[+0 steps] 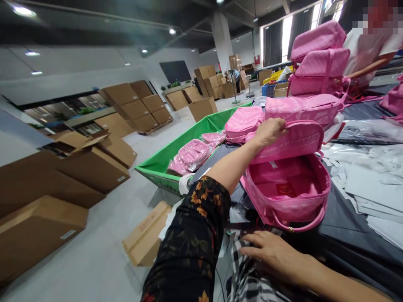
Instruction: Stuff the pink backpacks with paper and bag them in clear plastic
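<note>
A pink backpack [292, 214] lies unzipped at the front of the dark table, its handle toward me. The cavity shows pink lining with a small red patch inside. My left hand [269, 132] pinches the edge of the backpack's raised front flap [292, 140], fingers closed on it. Below the bag, my right hand [272, 251] is over a black-and-white checked cloth [248, 279], fingers stretched and apart, holding nothing. More pink backpacks [300, 107] lie just beyond the flap, close to my left hand.
A green bin [154, 161] at left holds pink bags in clear plastic [192, 153]. Pink bags [321, 69] are stacked at the back, beside another person [365, 52]. White paper sheets [371, 184] cover the right side of the table. Cardboard boxes [91, 172] stand on the floor.
</note>
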